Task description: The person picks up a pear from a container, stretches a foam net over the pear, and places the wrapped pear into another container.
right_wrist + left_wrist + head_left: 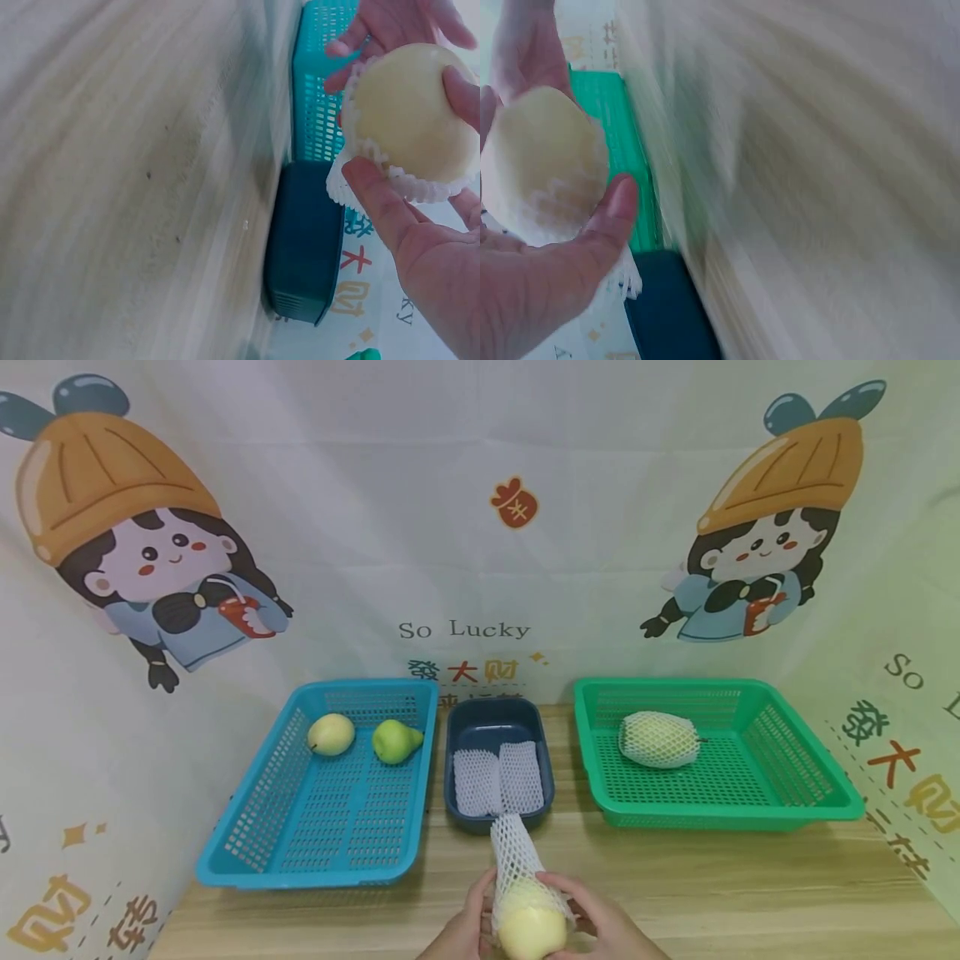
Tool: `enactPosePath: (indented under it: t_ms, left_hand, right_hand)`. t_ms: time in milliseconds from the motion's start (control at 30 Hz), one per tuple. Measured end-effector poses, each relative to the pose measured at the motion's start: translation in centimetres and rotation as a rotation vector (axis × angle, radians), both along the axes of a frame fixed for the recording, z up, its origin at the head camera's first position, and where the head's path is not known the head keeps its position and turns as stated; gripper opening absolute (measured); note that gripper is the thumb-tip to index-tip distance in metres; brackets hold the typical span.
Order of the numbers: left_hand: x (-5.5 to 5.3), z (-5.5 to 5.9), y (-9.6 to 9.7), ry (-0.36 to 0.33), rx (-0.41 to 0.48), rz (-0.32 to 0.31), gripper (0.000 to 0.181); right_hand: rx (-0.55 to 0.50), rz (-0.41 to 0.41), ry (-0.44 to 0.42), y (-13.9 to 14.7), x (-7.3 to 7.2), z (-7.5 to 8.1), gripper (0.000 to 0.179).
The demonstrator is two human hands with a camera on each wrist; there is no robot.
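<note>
A round pale-yellow pear [531, 932] is held between both hands near the table's front edge. A white foam net sleeve [516, 853] covers its far part and stretches away beyond it, while the near end is bare. My left hand [467, 925] holds the pear from the left; its thumb lies against the netted side in the left wrist view. From the right, my right hand [609, 925] grips it, and the right wrist view has a finger at the net's edge [382, 159] and the thumb on bare skin.
On the left, a blue basket [337, 881] holds a yellow pear [331, 734] and a green pear [395, 742]. A dark blue bin [495, 714] with white net sleeves [477, 781] stands in the middle. In the green basket [720, 814] at right lies a netted fruit [660, 740].
</note>
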State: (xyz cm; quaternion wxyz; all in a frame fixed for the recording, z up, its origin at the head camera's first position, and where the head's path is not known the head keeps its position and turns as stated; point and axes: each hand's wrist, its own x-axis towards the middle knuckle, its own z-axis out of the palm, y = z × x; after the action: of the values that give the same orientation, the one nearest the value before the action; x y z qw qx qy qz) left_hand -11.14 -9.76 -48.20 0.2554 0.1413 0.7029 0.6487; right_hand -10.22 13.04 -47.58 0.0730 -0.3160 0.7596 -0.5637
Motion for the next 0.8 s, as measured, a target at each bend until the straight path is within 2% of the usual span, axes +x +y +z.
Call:
enactPosePath:
  t_ms: [67, 167, 233, 300, 367, 467, 533, 700, 800]
  left_hand:
    - [0.3, -0.1, 0.3, -0.029, -0.009, 0.05, 0.094]
    - [1.0, -0.2, 0.5, 0.076, -0.074, 0.069, 0.097]
    - [1.4, -0.3, 0.6, 0.115, -0.081, 0.084, 0.095]
    - [1.6, -0.3, 0.6, 0.143, -0.045, 0.102, 0.088]
    - [1.6, -0.3, 0.7, 0.119, 0.016, 0.114, 0.079]
    - [1.5, -0.3, 0.6, 0.122, 0.088, 0.111, 0.073]
    - [1.5, -0.2, 0.5, 0.166, 0.103, 0.098, 0.074]
    - [1.7, 0.2, 0.3, 0.38, 0.044, 0.076, 0.074]
    - [1.8, 0.4, 0.2, 0.412, 0.018, 0.092, 0.075]
  right_hand:
    - [-0.021, 0.002, -0.004, -0.1, 0.1, -0.1, 0.07]
    - [-0.04, 0.013, -0.017, -0.4, 0.2, -0.2, 0.069]
    - [-0.049, 0.026, -0.027, -0.5, 0.3, -0.2, 0.069]
    - [-0.059, 0.045, -0.033, -0.6, 0.3, -0.1, 0.07]
    - [-0.069, 0.059, -0.055, -0.5, 0.3, -0.1, 0.071]
    - [-0.08, 0.072, -0.083, -0.5, 0.2, 0.1, 0.074]
    - [-0.078, 0.072, -0.086, -0.4, 0.1, 0.1, 0.076]
    - [-0.029, -0.009, -0.17, -0.6, 0.1, 0.3, 0.078]
    - [0.002, -0.081, -0.241, -0.8, 0.3, 0.6, 0.078]
